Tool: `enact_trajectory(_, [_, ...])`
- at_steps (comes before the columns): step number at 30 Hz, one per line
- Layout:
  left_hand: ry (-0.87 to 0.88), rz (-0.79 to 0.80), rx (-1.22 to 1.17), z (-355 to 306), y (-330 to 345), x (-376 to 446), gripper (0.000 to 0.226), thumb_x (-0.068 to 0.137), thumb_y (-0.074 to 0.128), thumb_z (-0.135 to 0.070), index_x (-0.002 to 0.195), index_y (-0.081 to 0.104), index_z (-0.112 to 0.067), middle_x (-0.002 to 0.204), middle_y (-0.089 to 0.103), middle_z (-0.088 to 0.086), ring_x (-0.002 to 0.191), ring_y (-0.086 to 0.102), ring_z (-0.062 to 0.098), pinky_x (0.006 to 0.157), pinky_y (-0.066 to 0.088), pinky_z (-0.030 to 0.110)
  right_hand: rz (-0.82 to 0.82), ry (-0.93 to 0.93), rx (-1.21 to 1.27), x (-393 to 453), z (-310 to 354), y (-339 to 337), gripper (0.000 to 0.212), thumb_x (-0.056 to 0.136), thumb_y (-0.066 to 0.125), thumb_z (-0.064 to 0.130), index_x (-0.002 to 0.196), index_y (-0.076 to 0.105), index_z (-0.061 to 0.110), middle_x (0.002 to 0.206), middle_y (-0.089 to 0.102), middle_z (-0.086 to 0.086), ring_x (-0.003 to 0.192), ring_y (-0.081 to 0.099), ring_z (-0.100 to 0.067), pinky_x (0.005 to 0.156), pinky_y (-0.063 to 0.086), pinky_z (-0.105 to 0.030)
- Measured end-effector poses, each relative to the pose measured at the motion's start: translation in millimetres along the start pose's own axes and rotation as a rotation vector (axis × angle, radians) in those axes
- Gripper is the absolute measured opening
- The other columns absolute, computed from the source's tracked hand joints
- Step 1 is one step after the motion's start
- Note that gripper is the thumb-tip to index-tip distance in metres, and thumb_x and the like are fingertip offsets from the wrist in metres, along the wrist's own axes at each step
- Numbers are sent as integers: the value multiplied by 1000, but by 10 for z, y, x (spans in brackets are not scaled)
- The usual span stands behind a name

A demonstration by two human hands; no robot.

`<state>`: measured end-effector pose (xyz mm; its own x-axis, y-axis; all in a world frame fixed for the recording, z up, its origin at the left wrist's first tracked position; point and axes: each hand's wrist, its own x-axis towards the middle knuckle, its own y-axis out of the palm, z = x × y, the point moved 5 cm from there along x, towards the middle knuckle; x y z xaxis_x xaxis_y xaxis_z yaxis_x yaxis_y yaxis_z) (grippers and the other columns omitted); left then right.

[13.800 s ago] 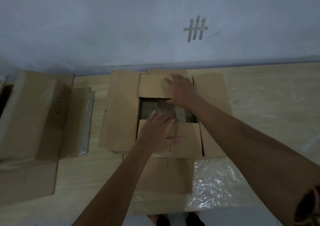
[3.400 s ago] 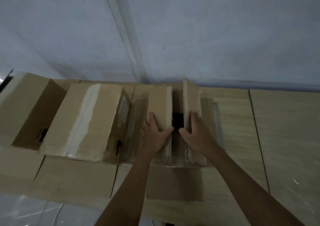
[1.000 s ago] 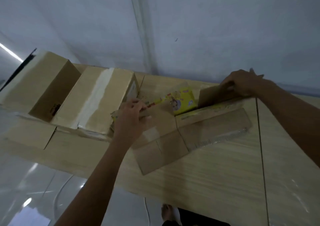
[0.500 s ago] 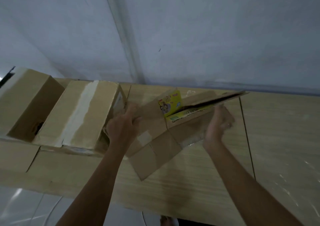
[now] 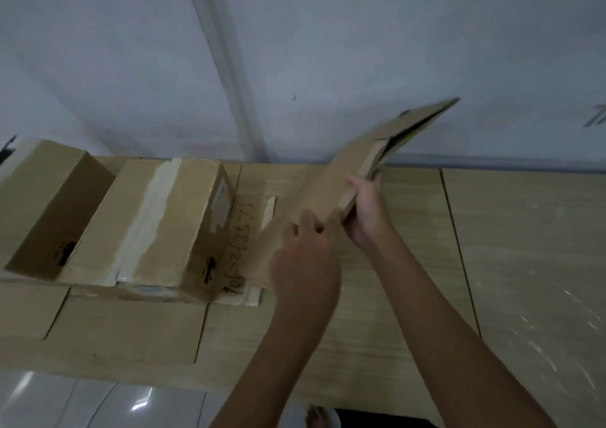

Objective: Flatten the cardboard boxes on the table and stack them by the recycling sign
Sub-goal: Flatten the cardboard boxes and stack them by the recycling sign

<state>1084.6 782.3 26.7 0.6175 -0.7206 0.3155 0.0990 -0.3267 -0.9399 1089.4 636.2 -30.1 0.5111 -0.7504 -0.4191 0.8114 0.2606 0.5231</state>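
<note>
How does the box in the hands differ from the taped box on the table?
The held box is collapsed into a thin slab; the taped box keeps its full boxy shape. The held box is lifted and tilted, its far end up against the wall, gripped by the left hand and right hand; the taped box rests on the table, untouched. The taped box carries a wide pale tape strip; the held box's near face is bare. Both are brown cardboard.

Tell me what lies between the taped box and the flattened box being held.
In the head view, a cardboard flap with handwritten numbers lies flat between the taped box and the flattened box.
</note>
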Motion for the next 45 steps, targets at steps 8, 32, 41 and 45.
enact_trajectory(8, [42,423,-430,-238,830,161,60,89,35,-67,142,44,-40,132,54,-12,117,49,19,95,48,41,-144,101,-83,-144,162,-1399,35,99,54,17,135,52,16,121,69,-12,104,69,-32,72,62,-44])
enact_trajectory(32, [-559,623,-483,-234,3006,444,77,69,72,-71,123,58,-17,122,64,11,117,59,37,94,46,41,-501,-108,-817,219,57,-3399,12,92,65,23,103,63,17,85,67,0,74,63,-16,69,50,-30])
enact_trajectory(41, [-639,502,-870,558,2485,-47,34,98,58,-43,129,53,-31,111,66,-5,104,63,23,92,50,39,-286,-98,-643,-26,-81,-2775,12,98,58,13,104,65,21,86,72,2,73,68,-9,65,53,-24])
enact_trajectory(45, [-681,485,-1002,734,2249,-325,33,102,52,-41,134,47,-33,112,62,-10,108,59,19,91,46,37,-174,-126,-655,-231,13,-2520,15,99,56,12,100,65,23,77,70,13,69,63,0,63,48,-17])
